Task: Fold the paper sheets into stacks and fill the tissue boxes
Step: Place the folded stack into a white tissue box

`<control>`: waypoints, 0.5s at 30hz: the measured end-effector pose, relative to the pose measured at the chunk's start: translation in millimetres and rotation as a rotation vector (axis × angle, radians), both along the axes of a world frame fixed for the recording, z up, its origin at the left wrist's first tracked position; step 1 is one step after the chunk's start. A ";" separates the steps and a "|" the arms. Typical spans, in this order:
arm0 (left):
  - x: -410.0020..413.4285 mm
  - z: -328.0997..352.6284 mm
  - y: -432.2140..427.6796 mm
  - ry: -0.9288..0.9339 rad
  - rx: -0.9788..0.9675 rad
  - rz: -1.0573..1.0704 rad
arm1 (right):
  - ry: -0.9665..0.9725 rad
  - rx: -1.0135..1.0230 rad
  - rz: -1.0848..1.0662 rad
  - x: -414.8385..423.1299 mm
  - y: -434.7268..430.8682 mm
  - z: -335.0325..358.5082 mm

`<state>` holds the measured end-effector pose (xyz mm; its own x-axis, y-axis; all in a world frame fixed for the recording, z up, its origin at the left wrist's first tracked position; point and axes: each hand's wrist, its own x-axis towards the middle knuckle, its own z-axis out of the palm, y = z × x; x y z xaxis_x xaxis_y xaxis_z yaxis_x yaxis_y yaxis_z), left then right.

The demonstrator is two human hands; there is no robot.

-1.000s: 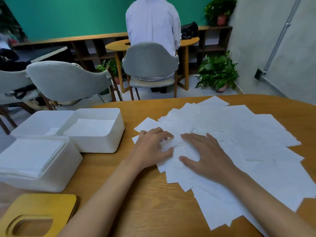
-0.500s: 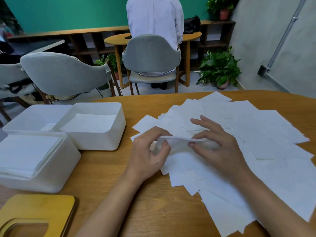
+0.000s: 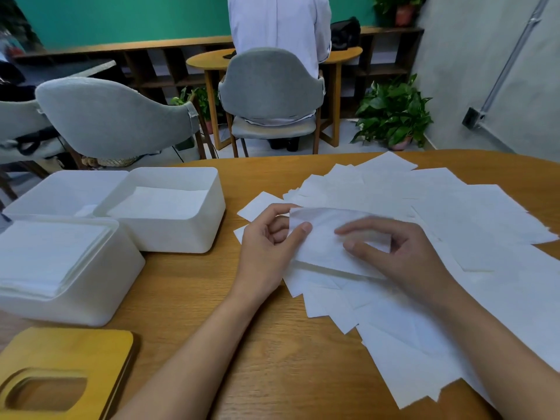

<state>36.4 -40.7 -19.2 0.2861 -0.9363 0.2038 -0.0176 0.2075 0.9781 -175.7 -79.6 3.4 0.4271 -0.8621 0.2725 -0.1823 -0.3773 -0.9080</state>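
Many white paper sheets (image 3: 472,225) lie fanned over the right half of the wooden table (image 3: 242,344). Both hands hold one folded sheet (image 3: 321,247) lifted just above the pile. My left hand (image 3: 269,247) pinches its left edge between thumb and fingers. My right hand (image 3: 397,250) pinches its right part, blurred by motion. Three white tissue boxes stand at the left: the nearest one (image 3: 91,292) is filled to the rim with folded sheets, the middle one (image 3: 185,234) holds a low layer of sheets, and the far one (image 3: 60,192) is partly hidden.
A yellow wooden lid with an oval slot (image 3: 60,377) lies at the front left corner. Grey chairs (image 3: 115,119) stand beyond the table's far edge. A person in a white shirt (image 3: 278,22) sits with their back to me. A potted plant (image 3: 394,113) is on the floor.
The hands, flat on the pile a second ago, have picked up one sheet and folded it over, lifting it above the pile.
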 end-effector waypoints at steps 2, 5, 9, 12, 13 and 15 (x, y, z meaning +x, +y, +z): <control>-1.6 -3.3 -0.1 -0.075 -0.027 0.018 | 0.029 -0.001 -0.058 -0.3 -2.5 -6.7; 1.7 -8.6 0.2 -0.348 -0.094 0.059 | 0.007 -0.032 -0.215 -4.8 -9.2 -12.9; 3.0 -12.9 5.3 -0.727 -0.135 -0.117 | -0.017 -0.046 -0.292 -14.4 -13.1 -16.5; -2.6 -17.3 6.8 -0.900 -0.084 -0.262 | 0.011 -0.044 -0.341 -16.0 -14.2 -18.8; -3.7 -18.1 6.7 -0.923 -0.085 -0.266 | 0.012 -0.043 -0.361 -16.0 -14.7 -19.1; -4.5 -19.0 6.4 -0.927 -0.101 -0.258 | 0.022 -0.055 -0.383 -15.8 -15.7 -19.7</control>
<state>31.9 -34.3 -38.3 -0.2409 -0.9133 0.3284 -0.7154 0.3958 0.5758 -191.5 -95.3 -16.2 0.0830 -0.9447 0.3173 -0.3384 -0.3262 -0.8827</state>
